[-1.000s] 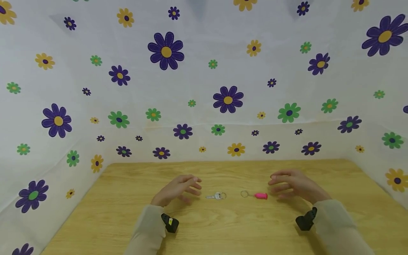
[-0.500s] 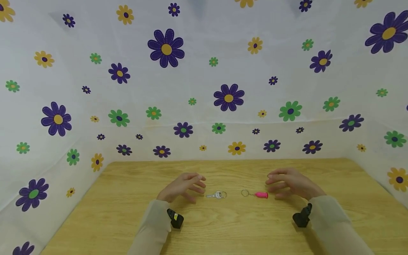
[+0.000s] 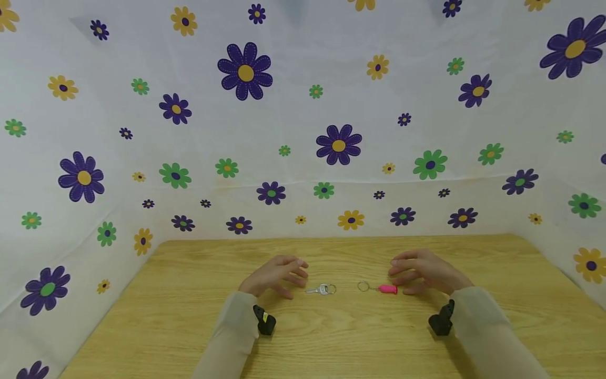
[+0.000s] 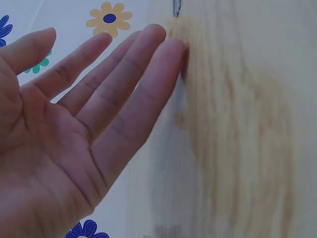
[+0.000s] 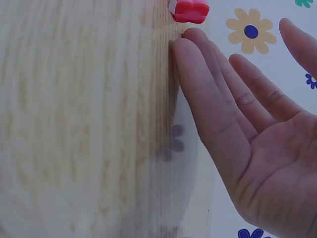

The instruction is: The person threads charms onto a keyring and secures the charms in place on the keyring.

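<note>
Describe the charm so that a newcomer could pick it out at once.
Start with the wooden table and find the right hand. The charm lies on the table close by that hand, its chain trailing toward the key. Unlike that silver key, the charm is bright pink.

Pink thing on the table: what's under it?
The pink keychain lies on the wooden table. The bit right beneath it is covered, so that can't be seen.

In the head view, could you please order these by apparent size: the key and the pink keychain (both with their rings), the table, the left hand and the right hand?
1. Table
2. Left hand and right hand: too alike to rank
3. Pink keychain
4. Key, somewhat shorter
</note>
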Demonstrator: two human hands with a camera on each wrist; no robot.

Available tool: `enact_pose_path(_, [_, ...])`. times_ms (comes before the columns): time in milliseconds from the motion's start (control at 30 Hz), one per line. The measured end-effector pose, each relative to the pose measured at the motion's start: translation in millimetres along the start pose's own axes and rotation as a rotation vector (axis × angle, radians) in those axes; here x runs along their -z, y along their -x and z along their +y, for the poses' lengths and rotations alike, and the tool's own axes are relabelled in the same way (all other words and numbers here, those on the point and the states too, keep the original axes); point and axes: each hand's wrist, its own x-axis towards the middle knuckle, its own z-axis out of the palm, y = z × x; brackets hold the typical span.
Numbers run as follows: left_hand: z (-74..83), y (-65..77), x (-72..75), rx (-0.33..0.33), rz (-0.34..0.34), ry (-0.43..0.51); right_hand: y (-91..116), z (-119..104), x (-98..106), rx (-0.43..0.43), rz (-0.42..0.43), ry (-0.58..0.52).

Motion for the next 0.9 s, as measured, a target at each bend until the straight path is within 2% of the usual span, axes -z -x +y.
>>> enact_pose_path(567, [4.3, -9.3, -4.4, 0.016, -0.04, -0.034, -7.7, -5.0, -9.7, -0.032, 0.004, 0.038])
enact_pose_path(767, [5.2, -11.9, -8.0, -0.004, -0.09, -0.059, -8.9, -5.7, -11.7, -0.039, -0.006, 0.118])
enact_pose_path(900, [3.5, -16.9, -10.6, -0.002, -0.091, -0.071, -10.1, -5.5, -11.4, -0.042, -0.022, 0.155])
